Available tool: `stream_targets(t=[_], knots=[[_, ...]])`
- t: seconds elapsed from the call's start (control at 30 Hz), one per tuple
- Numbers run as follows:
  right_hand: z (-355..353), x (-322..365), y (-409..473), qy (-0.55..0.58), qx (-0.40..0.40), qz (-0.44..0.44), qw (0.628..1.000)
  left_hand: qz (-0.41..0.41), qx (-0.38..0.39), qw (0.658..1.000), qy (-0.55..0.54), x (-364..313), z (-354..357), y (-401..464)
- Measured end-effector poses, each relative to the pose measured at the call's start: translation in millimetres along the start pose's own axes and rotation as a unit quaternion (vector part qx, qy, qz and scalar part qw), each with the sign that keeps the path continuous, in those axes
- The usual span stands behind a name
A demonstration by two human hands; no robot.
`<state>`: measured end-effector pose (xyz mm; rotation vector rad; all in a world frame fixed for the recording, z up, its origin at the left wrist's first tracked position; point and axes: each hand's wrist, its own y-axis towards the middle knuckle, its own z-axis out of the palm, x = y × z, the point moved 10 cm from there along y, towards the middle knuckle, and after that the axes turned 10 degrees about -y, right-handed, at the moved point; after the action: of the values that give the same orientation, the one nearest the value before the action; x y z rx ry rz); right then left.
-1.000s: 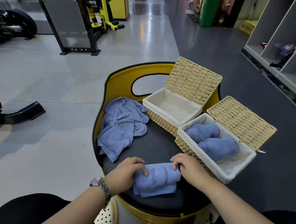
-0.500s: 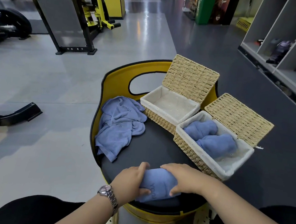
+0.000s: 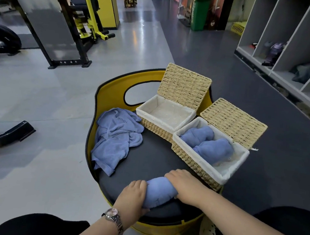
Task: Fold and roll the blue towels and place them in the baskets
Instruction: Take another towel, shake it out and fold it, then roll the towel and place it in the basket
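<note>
Both hands, left and right, now grip the fully rolled towel at the bench's near edge; basketing follows.

rolled towel on seat, loose towel left, baskets right

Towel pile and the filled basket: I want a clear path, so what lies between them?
In the head view, only bare black seat lies between the towel pile and the filled basket.
</note>
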<state>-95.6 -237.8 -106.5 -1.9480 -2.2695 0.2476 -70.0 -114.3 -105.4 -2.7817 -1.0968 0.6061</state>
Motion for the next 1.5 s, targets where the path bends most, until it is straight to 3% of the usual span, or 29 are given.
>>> stream_targets(t=[0.27, 0.47, 0.67, 0.97, 1.1, 1.27, 1.4, 1.5], knots=[[-51.9, -30.9, -31.1, 0.078, -0.04, 0.013, 0.996, 0.015, -0.052, 0.993, -0.102, -31.2, -39.7, -3.7], [-113.4, -133.8, -76.8, 0.085, 0.04, 0.082, 0.992, 0.078, -0.077, 0.982, -0.152, -136.6, -87.1, 38.4], [-110.1, -219.3, -97.6, 0.068, 0.121, 0.165, 0.977, 0.111, -0.016, 0.976, -0.188, -199.0, -98.5, 98.9], [-65.4, -239.6, -60.0, -0.037, 0.224, 0.117, 0.967, 0.079, 0.126, 0.979, -0.141, -202.1, -40.3, 160.7], [-64.7, -232.2, -47.2, -0.149, 0.205, 0.083, 0.964, 0.062, 0.136, 0.988, -0.042, -201.2, -32.8, 175.0], [-50.7, -213.5, -36.4, -0.231, 0.105, 0.014, 0.967, 0.014, 0.148, 0.988, 0.043, -204.1, -24.6, 170.7], [-53.1, -214.8, -41.7, -0.242, 0.092, 0.016, 0.966, 0.062, 0.154, 0.986, 0.021, -227.2, -38.1, 158.0], [-62.5, -217.1, -44.0, -0.238, 0.092, 0.029, 0.966, 0.027, 0.133, 0.991, 0.005, -219.1, -40.9, 160.1]])
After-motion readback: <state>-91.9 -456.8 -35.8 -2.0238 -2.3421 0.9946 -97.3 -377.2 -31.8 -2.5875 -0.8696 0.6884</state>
